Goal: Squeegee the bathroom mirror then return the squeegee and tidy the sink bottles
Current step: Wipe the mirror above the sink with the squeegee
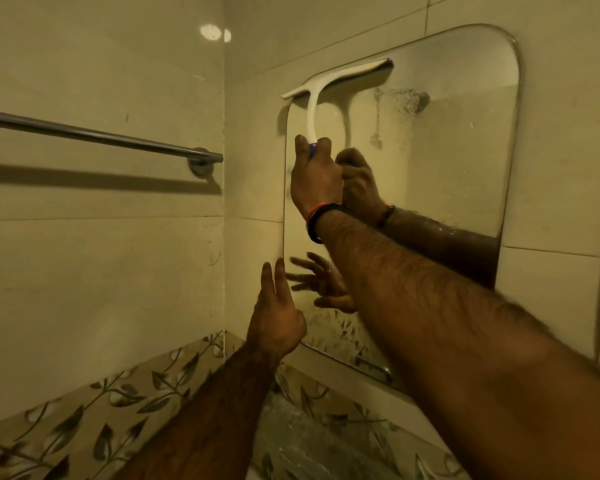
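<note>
A rounded-corner mirror (447, 161) hangs on the tiled wall ahead. A white squeegee (329, 81) has its blade pressed against the mirror's upper left, slanting up to the right. My right hand (314, 178) is shut on its handle from below, with red and black bands on the wrist. My left hand (274, 313) is raised near the mirror's lower left edge, fingers apart, holding nothing. A patch of foam or droplets (404, 102) clings to the glass right of the blade. The sink and bottles are out of view.
A chrome towel rail (101, 136) runs along the left wall up to the corner. A leaf-patterned tile border (118, 403) runs below both walls. The mirror reflects both my hands and my right forearm.
</note>
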Motion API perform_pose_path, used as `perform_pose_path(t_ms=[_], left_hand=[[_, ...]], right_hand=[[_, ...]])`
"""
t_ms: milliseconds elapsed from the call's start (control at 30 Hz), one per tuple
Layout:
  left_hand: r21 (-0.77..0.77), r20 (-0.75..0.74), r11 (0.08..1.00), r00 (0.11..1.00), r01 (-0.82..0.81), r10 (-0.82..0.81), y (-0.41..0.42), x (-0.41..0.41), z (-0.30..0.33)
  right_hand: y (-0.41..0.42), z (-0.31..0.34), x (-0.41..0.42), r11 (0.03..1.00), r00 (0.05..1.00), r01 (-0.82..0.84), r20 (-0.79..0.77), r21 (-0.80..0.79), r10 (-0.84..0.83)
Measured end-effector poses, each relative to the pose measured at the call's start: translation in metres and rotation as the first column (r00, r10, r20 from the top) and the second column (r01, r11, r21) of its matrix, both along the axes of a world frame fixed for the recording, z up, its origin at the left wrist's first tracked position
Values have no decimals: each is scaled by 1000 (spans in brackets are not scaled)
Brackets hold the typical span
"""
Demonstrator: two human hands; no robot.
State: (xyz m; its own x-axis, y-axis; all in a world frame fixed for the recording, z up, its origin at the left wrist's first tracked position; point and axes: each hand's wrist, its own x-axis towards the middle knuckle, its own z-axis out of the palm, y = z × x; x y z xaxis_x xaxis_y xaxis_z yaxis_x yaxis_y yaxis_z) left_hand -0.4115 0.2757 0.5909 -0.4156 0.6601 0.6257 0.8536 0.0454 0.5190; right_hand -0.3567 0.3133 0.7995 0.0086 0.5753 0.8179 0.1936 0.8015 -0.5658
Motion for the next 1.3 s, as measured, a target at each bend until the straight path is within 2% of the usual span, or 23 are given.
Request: perform_pose_path(t_ms=[400,700,833,1033,1300], left_hand=[[-21,15,999,999,-30,30,-4,2,-21],[-77,40,995,997,-63,67,-16,7,-40],[-62,-11,996,998,-57,57,-21,11,-52],[-102,107,993,992,-56,67,-30,17,-60],[-101,30,991,995,-91,95,-42,26,-76]], right_hand=[[0,-27,1,998,993,-15,113,-53,21],[0,-100,18,995,973,4,228,-97,18],[-6,-134,25,991,957,30,290,-129,9],[-16,-188,39,986,930,64,369,-156,-2],[-28,-251,62,972,894,63,446,-226,46]])
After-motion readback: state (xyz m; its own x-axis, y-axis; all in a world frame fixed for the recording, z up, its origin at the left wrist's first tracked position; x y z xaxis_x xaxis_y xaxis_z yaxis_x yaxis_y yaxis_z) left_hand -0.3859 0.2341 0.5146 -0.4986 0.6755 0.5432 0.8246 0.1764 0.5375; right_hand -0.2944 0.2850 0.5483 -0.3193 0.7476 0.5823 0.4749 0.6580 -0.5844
